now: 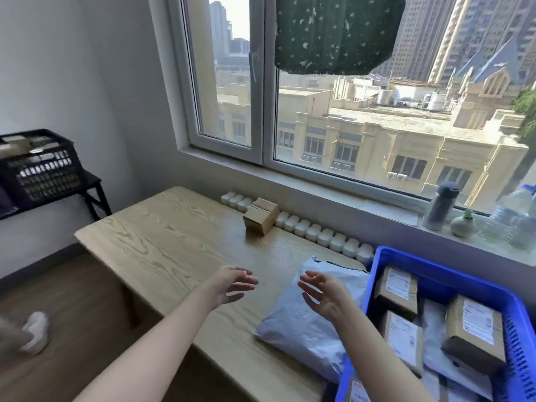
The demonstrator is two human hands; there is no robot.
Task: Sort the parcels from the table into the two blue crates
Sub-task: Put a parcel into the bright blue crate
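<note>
Empty spread hands (232,284), mailer (307,323) lengthwise toward window

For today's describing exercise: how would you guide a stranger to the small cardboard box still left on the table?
Start at the wooden table under the window. Along its far edge, by a row of white blocks, stands the small cardboard box. Unlike the grey mailer bag nearby, it is brown, cube-like and stands alone.
</note>
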